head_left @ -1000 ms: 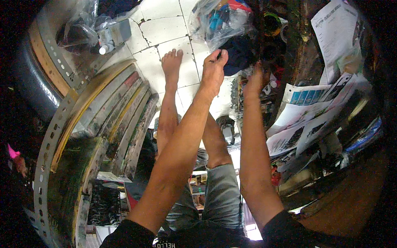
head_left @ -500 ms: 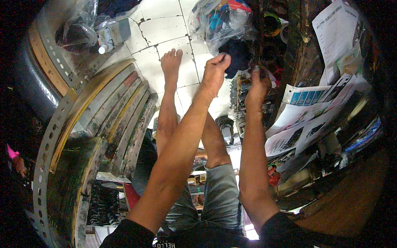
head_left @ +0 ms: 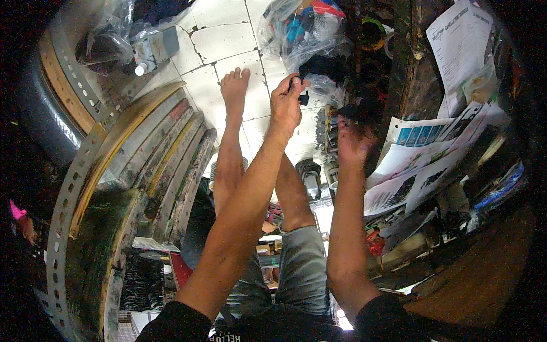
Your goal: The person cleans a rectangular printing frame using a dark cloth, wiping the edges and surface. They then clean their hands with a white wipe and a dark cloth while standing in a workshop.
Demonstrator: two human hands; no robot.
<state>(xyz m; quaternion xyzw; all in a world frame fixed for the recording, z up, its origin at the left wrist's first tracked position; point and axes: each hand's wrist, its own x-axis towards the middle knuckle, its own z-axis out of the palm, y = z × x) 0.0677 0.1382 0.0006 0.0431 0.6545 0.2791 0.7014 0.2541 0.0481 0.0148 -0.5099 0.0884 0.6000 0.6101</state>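
My left hand [head_left: 286, 108] is closed, thumb uppermost, over the white tiled floor. A small black piece [head_left: 303, 99], perhaps cloth, sticks out beside its fingers; the rest is hidden in the grip. To the right, my right hand [head_left: 354, 142] is smeared by motion near the dark shelf side. Something black lies just beyond its fingers, and I cannot tell whether the hand holds it. Crumpled clear plastic [head_left: 326, 88] is between and beyond the two hands. Farther off lies a clear plastic bag [head_left: 305, 34] with red, blue and white contents.
Stained wooden frames [head_left: 165, 148] stand stacked at the left, beside a curved perforated metal strip [head_left: 57, 251]. A grey container with a white cap [head_left: 142, 68] is at the far left. Printed paper sheets [head_left: 419, 165] hang at the right. Bare feet and legs extend over the tiles [head_left: 222, 34].
My left hand has drawn slightly nearer and left. My right hand has dropped back toward me and blurred. The dark material between the hands has moved away, showing clear plastic there.
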